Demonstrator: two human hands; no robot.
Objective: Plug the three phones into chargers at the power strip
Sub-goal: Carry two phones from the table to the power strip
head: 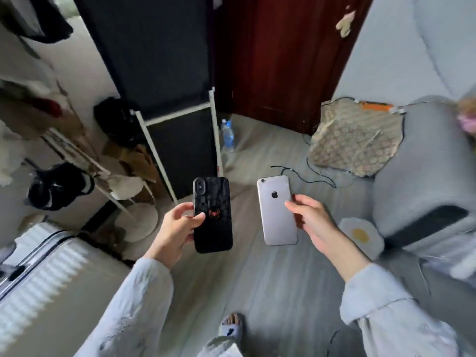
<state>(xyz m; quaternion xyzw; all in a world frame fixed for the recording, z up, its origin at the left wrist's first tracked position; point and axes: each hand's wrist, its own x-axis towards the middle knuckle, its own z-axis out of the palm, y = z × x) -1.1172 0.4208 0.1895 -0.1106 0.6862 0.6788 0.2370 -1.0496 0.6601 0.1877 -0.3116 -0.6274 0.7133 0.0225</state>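
From the head camera, the view looks down onto a pale grey plank floor (270, 292) in a small, cluttered room. The left hand (177, 225) grips a black phone (213, 215) by its left edge, thumb curled onto the back just beside a red spider emblem, fingers wrapped behind. The right hand (313, 217) holds a silver phone (277, 211) by its right edge, thumb on the back and fingers behind it. Both phones are held upright in the air, backs to the camera, near each other but apart — a third phone cannot be made out.

On the floor beyond the silver phone lies a thin dark cable (309, 179), trailing toward a patterned cushion (355, 140) that leans by a grey sofa (417, 176). An orange strip-like object (373, 106) sits at the cushion's top edge; it is too blurred to tell what it is. A fried-egg-shaped mat (360, 235) lies at the sofa's foot. A dark red door (283, 55) stands at the back, with a black fabric wardrobe (164, 73) on a white frame beside it and a water bottle (228, 135) between them on the floor. A white ribbed suitcase (43, 274) fills the lower left — above it, a rack of clothes and bags. A slippered foot (231, 325) shows at the bottom.
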